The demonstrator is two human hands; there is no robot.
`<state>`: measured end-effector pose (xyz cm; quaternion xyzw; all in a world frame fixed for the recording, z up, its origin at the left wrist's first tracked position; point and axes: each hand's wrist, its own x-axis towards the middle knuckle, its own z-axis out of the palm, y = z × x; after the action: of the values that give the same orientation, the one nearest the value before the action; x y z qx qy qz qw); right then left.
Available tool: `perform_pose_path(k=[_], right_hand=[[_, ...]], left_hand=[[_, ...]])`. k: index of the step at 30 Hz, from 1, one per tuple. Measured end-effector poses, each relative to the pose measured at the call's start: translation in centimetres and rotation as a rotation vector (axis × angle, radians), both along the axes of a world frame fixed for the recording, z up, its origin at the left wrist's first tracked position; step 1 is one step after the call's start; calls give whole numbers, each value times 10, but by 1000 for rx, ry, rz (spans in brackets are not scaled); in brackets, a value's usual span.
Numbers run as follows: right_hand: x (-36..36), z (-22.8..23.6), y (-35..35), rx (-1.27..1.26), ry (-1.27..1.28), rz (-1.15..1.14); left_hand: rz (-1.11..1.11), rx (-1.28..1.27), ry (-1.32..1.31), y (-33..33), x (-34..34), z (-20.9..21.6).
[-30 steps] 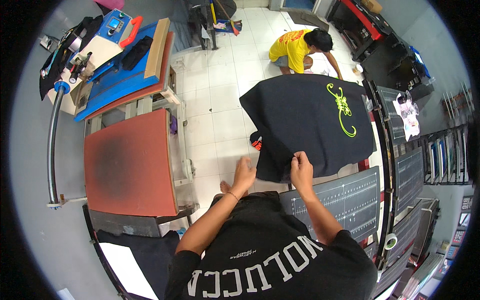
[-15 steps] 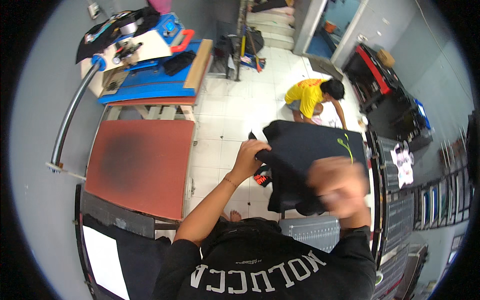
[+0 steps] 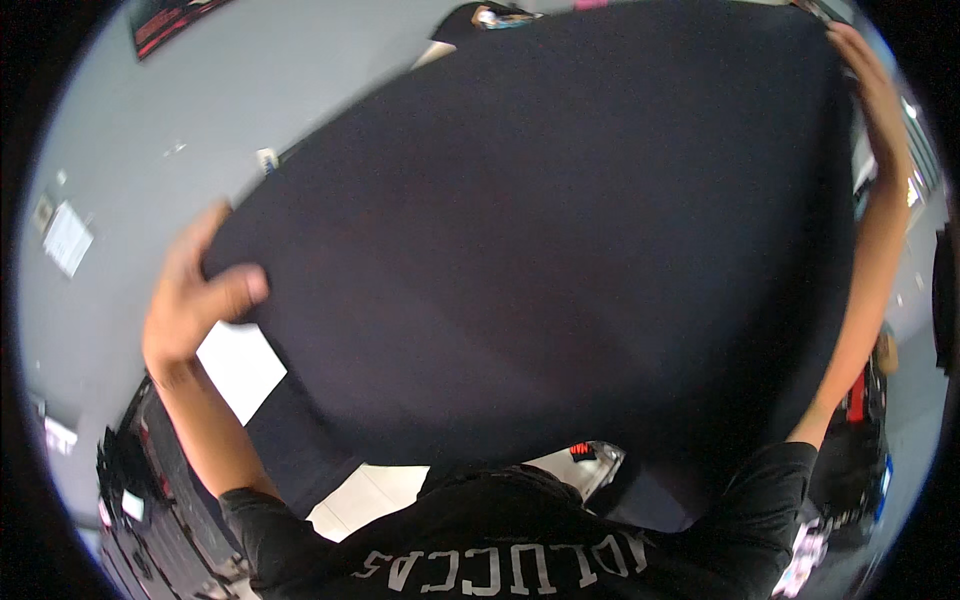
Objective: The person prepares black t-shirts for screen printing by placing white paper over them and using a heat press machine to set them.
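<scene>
Spanning most of the view, a large black fabric sheet with a smooth matt face (image 3: 540,230) is held up between both hands, its far edge rising toward the right. The left hand (image 3: 195,305) grasps the left edge: thumb flat on the near face, fingers passing behind; slight blur noted. The left forearm leans outward, elbow bent. The right arm is extended nearly straight along the right edge; the right hand (image 3: 868,70) holds the far right corner, fingertips against the edge, thumb not clearly seen.

Below the fabric at left, a white flat sheet of paper-like material (image 3: 240,370) lies on dark cloth, partly covered from view. At near left stands a black slatted structure (image 3: 160,540); whether it contains anything is too unclear to tell. White floor tiles (image 3: 385,490) show at near centre-left, and a small black item with orange marking (image 3: 580,452) appears beneath the fabric's near edge. The person's black short-sleeved shirt (image 3: 510,540) bears pale lettering. On the grey wall (image 3: 130,140), left, a white paper (image 3: 68,238) is fixed; farther off, a black-and-red panel (image 3: 175,22).
</scene>
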<state>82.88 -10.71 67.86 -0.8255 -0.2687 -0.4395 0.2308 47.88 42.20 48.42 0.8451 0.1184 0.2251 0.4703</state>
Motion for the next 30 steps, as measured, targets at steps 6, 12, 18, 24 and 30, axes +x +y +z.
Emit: perform_pose_path(k=[6,12,18,24,30], right_hand=[[108,-58,221,-14,376,314],[18,-57,297,367,237,572],[-47,-118,209,366,203,570],[-63,-249,139,425,476,774],[20,-239,219,341,695,808]], left_hand=[[339,844,51,133,-6,43],[623,977,-231,177,-85,82],[813,850,-164,44,-155,27],[815,680,-3,-73,-172,-73],[715,603,198,-33,-113,-62]])
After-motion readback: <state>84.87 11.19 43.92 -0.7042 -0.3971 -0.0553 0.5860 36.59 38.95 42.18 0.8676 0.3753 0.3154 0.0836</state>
